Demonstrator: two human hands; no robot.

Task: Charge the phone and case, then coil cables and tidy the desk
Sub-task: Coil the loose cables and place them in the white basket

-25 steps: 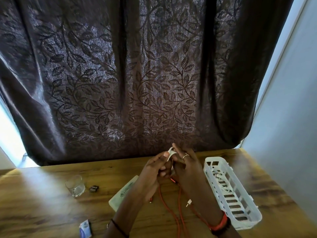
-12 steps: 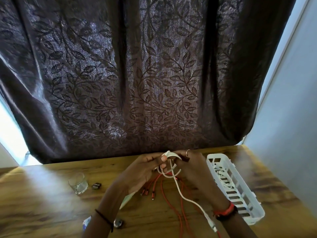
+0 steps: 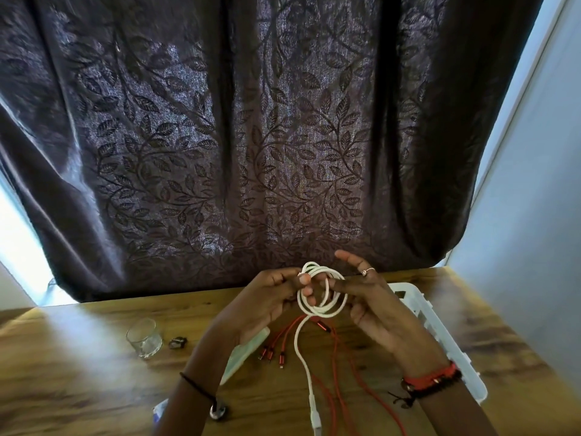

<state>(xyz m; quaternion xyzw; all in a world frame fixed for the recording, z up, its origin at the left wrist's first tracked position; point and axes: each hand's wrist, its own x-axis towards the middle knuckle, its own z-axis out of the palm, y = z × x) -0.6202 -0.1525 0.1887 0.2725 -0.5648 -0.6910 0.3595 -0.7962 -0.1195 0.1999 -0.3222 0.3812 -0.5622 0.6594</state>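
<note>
The left hand [image 3: 267, 298] is pinching the white cable coil [image 3: 317, 313] above the counter [image 3: 94, 382]; the right hand [image 3: 374, 309] is touching it, grip impossible to tell. A slackening pinch risks loops springing apart.

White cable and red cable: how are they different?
The white cable is wound into loops and held up by the left hand and right hand; the red cable lies loose on the desk. The white cable looks thicker than the red cable. The white cable's tail ends in one plug; the red cable splits into several small plugs. Both trail toward the person.
</note>
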